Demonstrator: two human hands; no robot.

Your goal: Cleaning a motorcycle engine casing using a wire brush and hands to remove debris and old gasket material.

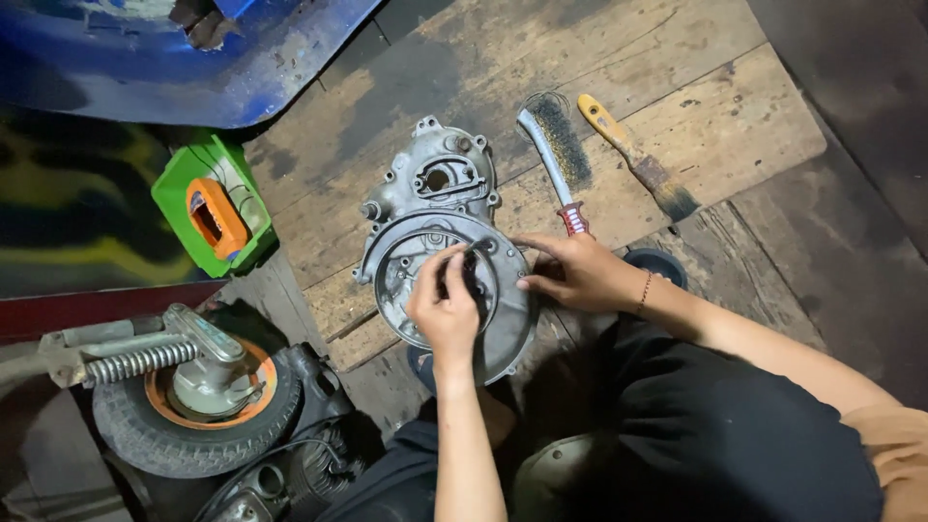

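**Our two hands on the metal engine cover**

We reach our left hand [445, 307] down over the round part of the grey metal engine cover [437, 227]. Its fingers are curled and pinch a small dark part [473, 253] right over the cover's middle. We cannot make out what the small part is. Our right hand [573, 273] rests against the cover's right edge, fingers stretched out and pressed flat on the rim, holding nothing. A thin band sits on that wrist.

The cover lies flat on worn wooden boards [677, 106], just in front of our knees.

A green box [208, 208] stands to the left, well apart from the cover. An orange piece sits inside it, and we cannot tell what else.

Behind the cover lie a wire brush [553, 155] with a red grip and a paintbrush [636, 159] with a yellow handle, side by side.

A small wheel [198, 406] with a spring lies at the lower left. Its far end is cut off. A blue painted panel [193, 58] is cut off at the top.
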